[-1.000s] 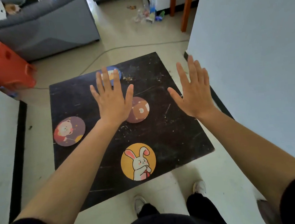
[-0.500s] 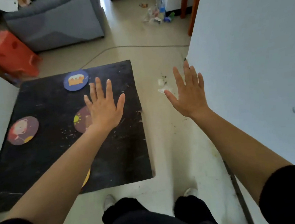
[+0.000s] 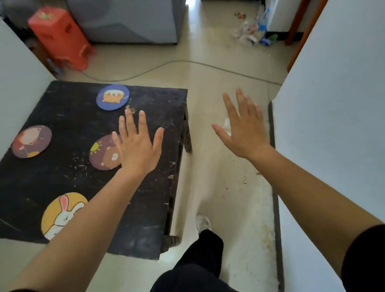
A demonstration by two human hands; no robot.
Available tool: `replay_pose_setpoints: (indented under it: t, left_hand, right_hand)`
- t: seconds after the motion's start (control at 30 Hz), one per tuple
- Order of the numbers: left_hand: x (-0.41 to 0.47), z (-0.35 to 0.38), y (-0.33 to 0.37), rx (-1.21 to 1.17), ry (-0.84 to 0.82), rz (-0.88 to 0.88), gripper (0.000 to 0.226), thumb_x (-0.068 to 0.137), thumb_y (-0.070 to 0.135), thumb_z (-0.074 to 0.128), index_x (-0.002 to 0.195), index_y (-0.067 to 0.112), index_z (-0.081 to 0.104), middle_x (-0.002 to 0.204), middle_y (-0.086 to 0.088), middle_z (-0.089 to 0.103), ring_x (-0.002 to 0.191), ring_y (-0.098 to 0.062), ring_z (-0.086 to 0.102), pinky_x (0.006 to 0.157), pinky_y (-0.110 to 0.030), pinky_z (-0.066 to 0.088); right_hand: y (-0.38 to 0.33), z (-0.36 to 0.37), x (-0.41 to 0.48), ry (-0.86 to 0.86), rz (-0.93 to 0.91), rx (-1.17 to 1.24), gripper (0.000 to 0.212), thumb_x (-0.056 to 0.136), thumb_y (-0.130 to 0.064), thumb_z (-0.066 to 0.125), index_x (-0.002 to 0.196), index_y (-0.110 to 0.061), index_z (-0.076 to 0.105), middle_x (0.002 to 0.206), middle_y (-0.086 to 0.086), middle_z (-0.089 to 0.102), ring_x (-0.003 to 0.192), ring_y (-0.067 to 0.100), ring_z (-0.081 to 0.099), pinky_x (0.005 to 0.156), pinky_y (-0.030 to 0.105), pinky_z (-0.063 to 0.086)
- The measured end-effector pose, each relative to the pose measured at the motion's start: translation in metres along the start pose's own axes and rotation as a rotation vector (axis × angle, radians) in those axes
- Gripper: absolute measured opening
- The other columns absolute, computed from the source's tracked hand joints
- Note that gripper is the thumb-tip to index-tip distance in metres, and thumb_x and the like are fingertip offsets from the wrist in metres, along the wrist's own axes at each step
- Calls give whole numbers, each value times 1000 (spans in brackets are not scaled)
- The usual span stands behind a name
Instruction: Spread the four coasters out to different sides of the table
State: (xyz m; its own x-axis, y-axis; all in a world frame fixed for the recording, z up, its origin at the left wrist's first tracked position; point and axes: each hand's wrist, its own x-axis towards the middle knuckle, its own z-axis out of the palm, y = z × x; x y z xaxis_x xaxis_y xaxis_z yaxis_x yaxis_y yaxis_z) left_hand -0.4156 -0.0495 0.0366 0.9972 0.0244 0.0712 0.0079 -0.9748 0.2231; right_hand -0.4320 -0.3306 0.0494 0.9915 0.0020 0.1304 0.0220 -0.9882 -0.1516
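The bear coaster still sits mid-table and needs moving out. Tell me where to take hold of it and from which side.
The bear coaster lies flat on the black table, so there is probably no edge to pinch. Its right part is hidden under the open left hand. Best guess: press fingertips on its top face from above, slide it right to the table edge, then pinch the overhanging rim.

A single head camera looks forward and steeply down from above, close over both outstretched arms. The left hand (image 3: 138,148) sits near frame centre over the table (image 3: 68,124), the right hand (image 3: 244,132) over floor (image 3: 208,121) beside it. Wide-angle bending shows at the edges.
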Motion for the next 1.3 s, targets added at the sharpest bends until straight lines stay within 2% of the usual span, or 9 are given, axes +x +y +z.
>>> replay_pose_setpoints:
  t: [0.33,0.57,0.7,0.8,0.87,0.97,1.13,1.23,1.3]
  left_hand:
    - [94,22,-9,-62,-14,-207,71,95,61,18,153,21,12,164,-11,3,149,-32,2,116,-58,8]
    - [97,14,-67,-68,-14,-448,70,96,57,24,154,18,16,163,-14,5,148,-34,5,114,-59,12]
    - [90,14,-94,-118,-2,-630,68,96,55,28,153,19,16,163,-13,4,148,-33,5,114,-59,11]
    - [84,15,-112,-185,26,-804,68,96,50,36,152,17,19,162,-15,5,147,-36,7,114,-58,15]
    - [82,20,-121,-242,33,-923,70,95,47,43,152,15,18,162,-17,4,147,-37,6,112,-58,18]
    - [84,31,-129,-371,57,-1142,72,94,45,47,152,15,17,162,-18,2,146,-39,5,112,-56,20]
    - [89,62,-132,-590,122,-1511,73,93,46,48,152,16,18,162,-15,7,147,-35,8,114,-51,18]
    - [94,88,-134,-735,145,-1655,75,93,50,48,152,15,20,161,-14,14,146,-34,15,114,-49,20]
    - [96,104,-138,-862,218,-1734,76,91,51,50,151,13,24,159,-14,23,144,-32,25,114,-45,24]
  right_hand:
    - [-29,23,157,-89,-254,-73,78,95,-64,32,156,-25,4,165,15,5,151,36,8,120,53,9]
    - [-111,54,229,-132,-503,-69,75,96,-58,38,156,-19,14,162,20,17,147,41,22,116,52,22]
    - [-164,75,257,-178,-666,-74,75,97,-57,37,156,-17,15,160,22,20,145,41,26,115,52,26]
    - [-207,92,275,-237,-805,-42,74,96,-54,44,154,-15,18,159,21,24,141,40,33,111,50,33]
    - [-234,106,286,-288,-893,-8,75,95,-52,48,154,-17,16,160,18,23,140,40,36,107,50,39]
    - [-265,132,304,-379,-976,-21,74,96,-51,48,154,-18,16,163,15,17,146,40,26,108,54,39]
    - [-297,176,324,-581,-1044,38,71,98,-47,46,155,-14,18,159,16,27,145,37,28,109,52,37]
    - [-306,207,323,-746,-1001,96,71,98,-47,49,154,-15,19,156,13,32,141,33,36,105,49,41]
    - [-310,227,317,-905,-896,142,72,96,-47,52,154,-18,21,153,10,38,136,31,44,102,47,43]
